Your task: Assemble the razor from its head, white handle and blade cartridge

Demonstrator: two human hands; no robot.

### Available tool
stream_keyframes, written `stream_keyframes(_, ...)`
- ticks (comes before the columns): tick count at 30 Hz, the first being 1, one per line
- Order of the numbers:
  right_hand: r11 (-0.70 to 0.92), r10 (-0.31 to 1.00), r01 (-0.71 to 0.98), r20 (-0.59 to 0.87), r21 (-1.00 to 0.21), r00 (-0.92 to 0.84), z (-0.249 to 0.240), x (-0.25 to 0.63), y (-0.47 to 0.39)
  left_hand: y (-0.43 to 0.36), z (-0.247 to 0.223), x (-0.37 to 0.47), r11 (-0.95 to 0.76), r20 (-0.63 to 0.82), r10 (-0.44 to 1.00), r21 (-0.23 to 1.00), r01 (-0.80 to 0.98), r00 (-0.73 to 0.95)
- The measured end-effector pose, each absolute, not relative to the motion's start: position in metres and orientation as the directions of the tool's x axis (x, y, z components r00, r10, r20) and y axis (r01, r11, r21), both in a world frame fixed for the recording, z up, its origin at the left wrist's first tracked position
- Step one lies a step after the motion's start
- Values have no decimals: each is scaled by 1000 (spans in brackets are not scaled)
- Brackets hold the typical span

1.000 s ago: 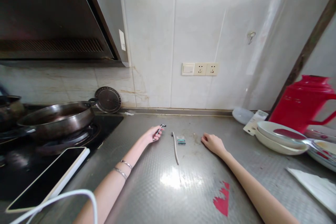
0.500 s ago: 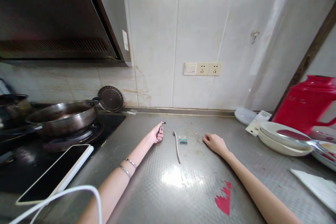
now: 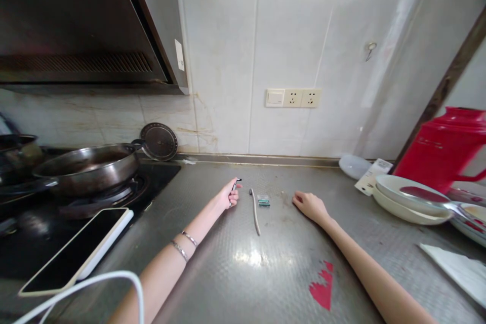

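Observation:
My left hand [image 3: 230, 194] is closed around a slim black-and-silver razor [image 3: 234, 186], whose small dark head sticks out above the fingers. It is held over the metal counter [image 3: 212, 273]. Just to the right lies a thin pale stick [image 3: 255, 212] with a small grey end. Beside that stick is a small clear pack [image 3: 263, 201] with green and dark strips in it. Farther right, my right hand [image 3: 309, 205] rests on the counter with its fingers curled in; nothing shows in them.
A phone [image 3: 76, 250] and a white cable [image 3: 114, 276] lie at the left, near a pan [image 3: 91, 167] on the black stove. Stacked bowls [image 3: 410, 207], a red jug [image 3: 444, 147] and white paper [image 3: 455, 271] are on the right. A torn red patch [image 3: 322, 288] marks the front.
My left hand has turned slightly and shifted a little to the right, its fingers looser around the razor. My right hand stays in place.

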State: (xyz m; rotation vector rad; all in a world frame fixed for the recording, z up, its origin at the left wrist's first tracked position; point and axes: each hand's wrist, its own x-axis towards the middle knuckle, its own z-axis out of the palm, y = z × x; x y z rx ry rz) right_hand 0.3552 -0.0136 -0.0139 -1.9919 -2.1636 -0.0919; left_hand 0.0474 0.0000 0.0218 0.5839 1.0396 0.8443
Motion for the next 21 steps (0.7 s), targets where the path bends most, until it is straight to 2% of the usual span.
stream_keyframes(21,110,972,988,217,-111,-84,-16,357,-12,2,19,47,571,-517,821,763,-304,243)
